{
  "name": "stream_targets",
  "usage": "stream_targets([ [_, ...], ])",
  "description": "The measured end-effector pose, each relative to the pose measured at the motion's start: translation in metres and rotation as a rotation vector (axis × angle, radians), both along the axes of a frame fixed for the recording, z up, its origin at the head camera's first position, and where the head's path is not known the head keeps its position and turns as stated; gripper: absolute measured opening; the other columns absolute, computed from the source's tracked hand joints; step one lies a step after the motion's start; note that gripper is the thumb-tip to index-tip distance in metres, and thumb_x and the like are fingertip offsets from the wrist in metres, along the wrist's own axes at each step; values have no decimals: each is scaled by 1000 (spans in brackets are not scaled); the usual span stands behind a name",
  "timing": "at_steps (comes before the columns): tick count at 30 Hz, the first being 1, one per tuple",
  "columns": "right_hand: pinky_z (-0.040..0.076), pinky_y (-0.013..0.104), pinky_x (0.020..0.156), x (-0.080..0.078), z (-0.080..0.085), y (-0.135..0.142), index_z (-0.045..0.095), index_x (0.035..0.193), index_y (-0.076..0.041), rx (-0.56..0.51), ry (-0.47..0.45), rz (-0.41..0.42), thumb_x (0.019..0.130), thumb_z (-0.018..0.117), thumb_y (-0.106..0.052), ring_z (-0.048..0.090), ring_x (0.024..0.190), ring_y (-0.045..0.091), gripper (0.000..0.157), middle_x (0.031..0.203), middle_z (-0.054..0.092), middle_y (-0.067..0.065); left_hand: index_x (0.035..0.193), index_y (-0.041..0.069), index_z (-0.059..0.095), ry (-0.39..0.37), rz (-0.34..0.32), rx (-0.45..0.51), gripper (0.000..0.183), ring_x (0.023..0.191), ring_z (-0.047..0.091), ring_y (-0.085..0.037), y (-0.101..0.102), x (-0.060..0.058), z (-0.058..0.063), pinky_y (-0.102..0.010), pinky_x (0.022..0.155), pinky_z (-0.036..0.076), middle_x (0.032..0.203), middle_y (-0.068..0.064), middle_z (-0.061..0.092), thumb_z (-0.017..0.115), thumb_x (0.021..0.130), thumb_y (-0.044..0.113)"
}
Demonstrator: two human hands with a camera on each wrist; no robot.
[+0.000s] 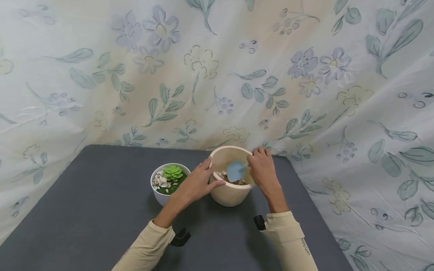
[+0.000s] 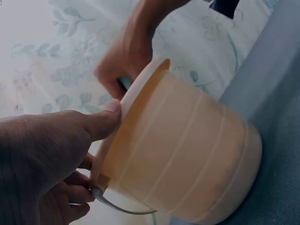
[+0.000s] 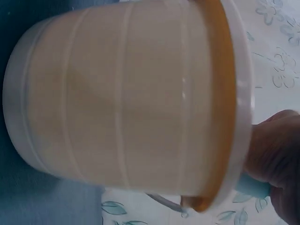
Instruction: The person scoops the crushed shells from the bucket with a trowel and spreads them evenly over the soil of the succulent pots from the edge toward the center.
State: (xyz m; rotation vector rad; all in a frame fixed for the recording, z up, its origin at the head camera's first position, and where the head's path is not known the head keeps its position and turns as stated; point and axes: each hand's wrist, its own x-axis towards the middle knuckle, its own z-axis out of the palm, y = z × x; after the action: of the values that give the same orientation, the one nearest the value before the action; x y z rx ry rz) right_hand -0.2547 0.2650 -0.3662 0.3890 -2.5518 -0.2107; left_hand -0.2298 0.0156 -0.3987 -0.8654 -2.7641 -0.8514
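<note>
A cream plastic bucket (image 1: 230, 196) stands upright on the dark table, with brown and whitish bits low inside it. My left hand (image 1: 198, 182) holds its rim on the left side; in the left wrist view the thumb lies on the rim and the fingers curl near the metal bail handle (image 2: 123, 208). Over the right part of the rim, my right hand (image 1: 262, 167) grips a small light-blue toy shovel (image 1: 236, 171), whose blade is inside the bucket. The right wrist view shows part of the shovel's handle (image 3: 253, 185) beside the rim; the bucket wall hides its blade there.
Left of the bucket, close to my left forearm, is a white pot (image 1: 160, 197) holding a green succulent, pale stones and green moss-like cover. The grey table (image 1: 84, 210) meets a floral cloth (image 1: 217, 75) behind and at the right.
</note>
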Motion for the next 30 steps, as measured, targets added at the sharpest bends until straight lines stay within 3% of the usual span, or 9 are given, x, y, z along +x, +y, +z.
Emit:
stream_targets([
  [8,48,51,90,-5,-11,-13,74,72,-11,17,-153,-41,82,87,-6,61,92,35,17,79,68,10,156,0,48,-7,-9,22,78,153,39,-47,2,2,-1,-58,121,41,171,-24,26,64,101,53],
  [16,43,53,85,-7,-15,-20,75,75,-9,-180,-330,-13,84,83,-5,61,91,37,13,86,78,9,155,0,48,-14,-5,38,78,155,37,-42,0,3,0,-57,119,44,172,-23,26,66,100,53],
  [20,42,51,83,-7,-15,-20,78,77,-8,-234,-351,-30,85,82,-5,61,91,37,10,89,80,9,155,-1,48,-9,-12,33,79,155,37,-42,-1,2,0,-57,119,45,172,-24,26,66,100,53],
  [26,44,56,88,-6,-16,-19,84,86,-7,-323,-325,29,86,80,-4,64,96,40,4,95,82,10,156,1,47,-19,-9,31,79,156,36,-41,-1,2,0,-57,119,44,172,-23,24,65,100,53],
  [30,43,58,90,-4,-15,-17,84,90,-6,-369,-316,24,87,79,-4,63,96,40,6,97,82,10,157,2,47,-28,-4,34,78,157,35,-41,-2,3,0,-57,119,44,173,-23,23,65,100,53],
])
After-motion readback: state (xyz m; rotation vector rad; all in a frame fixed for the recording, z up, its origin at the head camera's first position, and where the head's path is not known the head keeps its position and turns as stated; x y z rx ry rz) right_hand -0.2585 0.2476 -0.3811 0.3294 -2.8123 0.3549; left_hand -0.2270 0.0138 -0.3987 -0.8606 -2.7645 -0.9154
